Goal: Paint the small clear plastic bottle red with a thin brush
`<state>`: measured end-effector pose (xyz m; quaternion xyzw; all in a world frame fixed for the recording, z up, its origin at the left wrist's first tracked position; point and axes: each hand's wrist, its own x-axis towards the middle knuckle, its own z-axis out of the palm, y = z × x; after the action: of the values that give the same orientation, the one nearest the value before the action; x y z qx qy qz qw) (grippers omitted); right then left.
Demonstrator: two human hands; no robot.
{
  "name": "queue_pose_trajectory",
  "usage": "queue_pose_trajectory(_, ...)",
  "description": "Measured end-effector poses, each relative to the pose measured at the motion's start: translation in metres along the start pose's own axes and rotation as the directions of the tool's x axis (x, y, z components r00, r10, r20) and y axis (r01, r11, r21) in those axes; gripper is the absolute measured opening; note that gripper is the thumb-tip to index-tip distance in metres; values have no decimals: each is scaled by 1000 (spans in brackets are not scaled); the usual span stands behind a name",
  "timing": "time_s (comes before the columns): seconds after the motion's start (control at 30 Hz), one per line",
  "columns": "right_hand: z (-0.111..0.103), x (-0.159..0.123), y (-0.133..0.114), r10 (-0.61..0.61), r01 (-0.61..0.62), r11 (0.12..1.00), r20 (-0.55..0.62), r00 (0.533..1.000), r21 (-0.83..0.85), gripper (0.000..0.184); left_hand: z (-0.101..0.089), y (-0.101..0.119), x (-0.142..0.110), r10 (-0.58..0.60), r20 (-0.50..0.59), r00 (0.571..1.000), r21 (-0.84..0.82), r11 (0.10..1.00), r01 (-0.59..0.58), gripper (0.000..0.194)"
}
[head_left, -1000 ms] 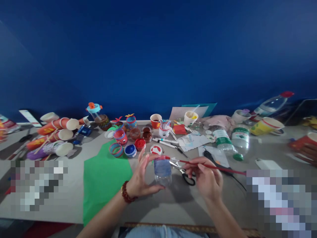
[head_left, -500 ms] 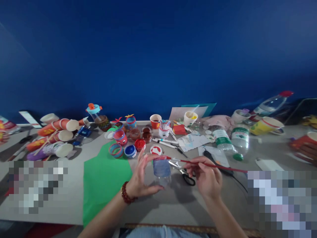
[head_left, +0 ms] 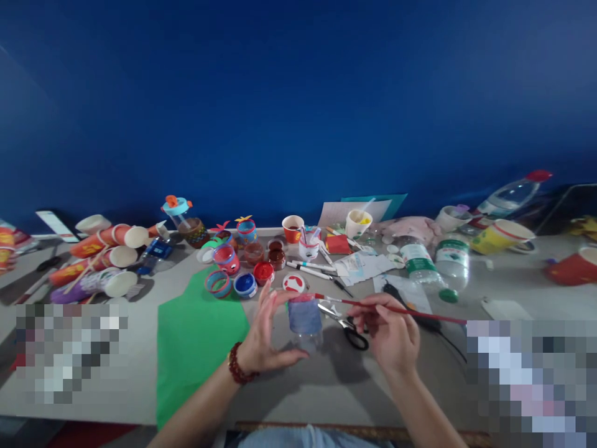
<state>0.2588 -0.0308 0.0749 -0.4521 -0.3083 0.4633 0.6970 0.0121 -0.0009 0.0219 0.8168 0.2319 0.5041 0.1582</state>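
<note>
My left hand (head_left: 268,339) holds a clear plastic bottle piece (head_left: 305,320) between its thumb at the bottom and its fingers at the top. Blue paint covers the upper part of the piece, with red along its top edge. In my right hand (head_left: 389,333) is a thin red paintbrush (head_left: 373,305), pinched by the fingers, its tip at that red edge. Behind the piece lie scissors (head_left: 352,336) with black handles. Just beyond stand open jars of red paint (head_left: 263,272) and blue paint (head_left: 245,284), beside a white lid smeared red (head_left: 293,283).
Green paper (head_left: 200,348) lies at my left. Decorated paper cups (head_left: 112,255) are stacked farther left. Small painted cups (head_left: 226,256), markers (head_left: 310,269) and torn paper (head_left: 361,266) fill the back. Plastic bottles (head_left: 420,261) and a yellow cup (head_left: 501,236) are at right.
My hands, the bottle piece and the brush keep nearly the same place, with only slight shifts. At the far right, another person's hand has gone from the red cup.
</note>
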Motion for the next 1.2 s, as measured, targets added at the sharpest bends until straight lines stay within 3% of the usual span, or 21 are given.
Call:
queue_pose_trajectory(0.2,-7,4,-8,27,-24,999,-83,996,40,26,1,-2,-3,7,-3,1000,-43,999,-8,121)
queue_pose_trajectory(0.43,6,2,-5,154,-145,984,-80,985,105,41,2,0,-2,2,-3,1000,-9,1000,-2,120)
queue_pose_trajectory(0.77,8,2,4,163,-156,983,-66,984,92,42,2,3,-2,19,-29,999,-44,999,-20,121)
queue_pose_trajectory(1.03,3,4,1,106,-91,990,-137,985,112,41,1,1,-2,20,-38,999,-39,999,-21,126)
queue_pose_trajectory(1.2,9,0,6,159,-148,981,-81,984,127,42,1,4,-1,6,-53,999,-66,998,-9,123)
